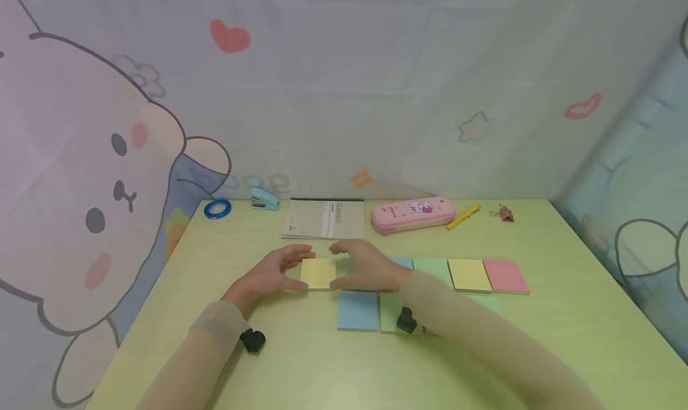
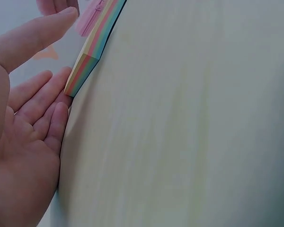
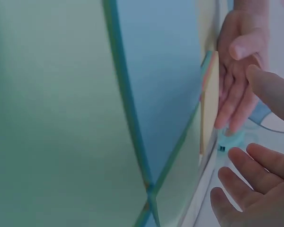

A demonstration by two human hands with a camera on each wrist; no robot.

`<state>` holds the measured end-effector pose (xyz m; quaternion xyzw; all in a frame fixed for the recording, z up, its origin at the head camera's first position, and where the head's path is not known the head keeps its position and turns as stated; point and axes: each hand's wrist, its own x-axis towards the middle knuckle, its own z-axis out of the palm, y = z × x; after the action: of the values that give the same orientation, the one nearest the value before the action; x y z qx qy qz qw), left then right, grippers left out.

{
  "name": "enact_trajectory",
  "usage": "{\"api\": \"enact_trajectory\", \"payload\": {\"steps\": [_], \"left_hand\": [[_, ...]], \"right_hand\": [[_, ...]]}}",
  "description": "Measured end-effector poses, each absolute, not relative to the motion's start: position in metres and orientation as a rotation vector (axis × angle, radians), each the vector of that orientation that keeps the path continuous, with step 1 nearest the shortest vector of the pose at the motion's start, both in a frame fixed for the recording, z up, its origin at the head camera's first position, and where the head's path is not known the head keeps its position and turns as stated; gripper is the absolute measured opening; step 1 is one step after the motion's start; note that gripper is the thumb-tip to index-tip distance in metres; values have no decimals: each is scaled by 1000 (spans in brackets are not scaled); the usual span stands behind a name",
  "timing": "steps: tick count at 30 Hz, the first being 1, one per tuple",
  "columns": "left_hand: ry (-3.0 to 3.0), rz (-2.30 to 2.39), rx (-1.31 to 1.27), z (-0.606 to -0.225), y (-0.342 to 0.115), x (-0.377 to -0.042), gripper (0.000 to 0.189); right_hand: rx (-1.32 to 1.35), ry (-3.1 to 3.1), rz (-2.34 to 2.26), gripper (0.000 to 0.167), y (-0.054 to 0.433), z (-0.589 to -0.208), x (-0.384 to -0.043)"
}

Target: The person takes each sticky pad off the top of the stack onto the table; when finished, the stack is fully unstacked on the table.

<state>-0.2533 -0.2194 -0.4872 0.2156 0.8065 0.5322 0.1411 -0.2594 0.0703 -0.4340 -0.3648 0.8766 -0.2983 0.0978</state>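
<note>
A yellow sticky note pad (image 1: 318, 274) lies at the left end of the upper row of pads. My left hand (image 1: 271, 276) is at its left side, thumb and fingers spread apart. In the left wrist view, the fingers lie beside the corner of a pad with layered coloured edges (image 2: 87, 66). My right hand (image 1: 371, 268) hovers at the yellow pad's right side, fingers loosely bent and holding nothing, partly hiding a green pad and a blue pad (image 1: 402, 262). Below the right hand, a blue pad (image 1: 358, 311) begins the lower row.
Green (image 1: 432, 271), yellow (image 1: 470, 275) and pink (image 1: 506, 276) pads continue the upper row. My right forearm covers part of the lower row. Along the back stand blue tape (image 1: 217, 209), a stapler (image 1: 264, 199), a notebook (image 1: 312, 219), a pink pencil case (image 1: 412, 215), a yellow pen (image 1: 463, 217) and a binder clip (image 1: 506, 213).
</note>
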Motion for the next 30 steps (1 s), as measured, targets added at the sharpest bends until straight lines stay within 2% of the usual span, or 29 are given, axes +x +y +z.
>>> {"api": "enact_trajectory", "payload": {"steps": [12, 22, 30], "left_hand": [[2315, 1548, 640, -486, -218, -251, 88], [2306, 1567, 638, -486, -218, -253, 88], [2304, 1577, 611, -487, -219, -254, 91]], "right_hand": [[-1041, 2638, -655, 92, 30, -450, -271], [-1087, 2678, -585, 86, 24, -448, -270], [-1138, 2670, -701, 82, 23, -443, -274]]}}
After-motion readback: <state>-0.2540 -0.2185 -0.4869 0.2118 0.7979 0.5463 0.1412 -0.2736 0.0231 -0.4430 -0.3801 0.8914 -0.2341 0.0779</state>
